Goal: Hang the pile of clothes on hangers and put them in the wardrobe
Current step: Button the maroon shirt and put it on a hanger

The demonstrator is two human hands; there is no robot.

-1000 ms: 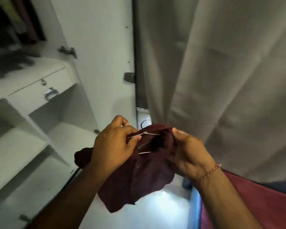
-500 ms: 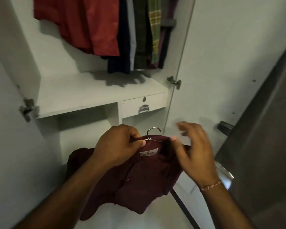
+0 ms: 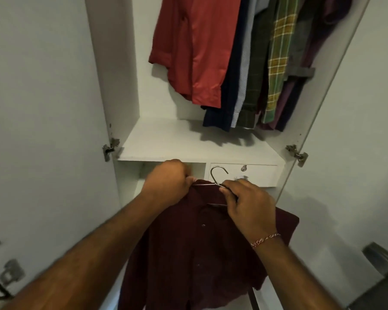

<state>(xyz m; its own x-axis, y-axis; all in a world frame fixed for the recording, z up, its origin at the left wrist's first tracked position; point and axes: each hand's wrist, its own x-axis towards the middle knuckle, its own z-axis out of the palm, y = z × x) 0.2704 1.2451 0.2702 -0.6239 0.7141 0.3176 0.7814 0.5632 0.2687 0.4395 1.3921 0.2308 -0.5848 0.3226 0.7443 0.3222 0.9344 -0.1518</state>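
A dark maroon shirt (image 3: pixel 195 249) hangs on a thin metal hanger (image 3: pixel 216 175), whose hook sticks up between my hands. My left hand (image 3: pixel 166 185) pinches the hanger wire and the collar at the left shoulder. My right hand (image 3: pixel 248 203) grips the wire and the fabric at the right of the hook. The shirt droops below my forearms, in front of the open white wardrobe (image 3: pixel 188 142). Several hung shirts, a red shirt (image 3: pixel 193 48) leftmost, fill the upper right of the wardrobe.
Both white wardrobe doors stand open, the left door (image 3: pixel 43 130) and the right door (image 3: pixel 356 130). A small drawer (image 3: pixel 255 173) with a lock sits under the shelf. A dark metal object (image 3: pixel 381 262) is at the lower right.
My view has swung from the curtain to the open wardrobe. My right hand, loose beside the collar half a second ago, now grips the hanger wire; the shirt has spread out below.
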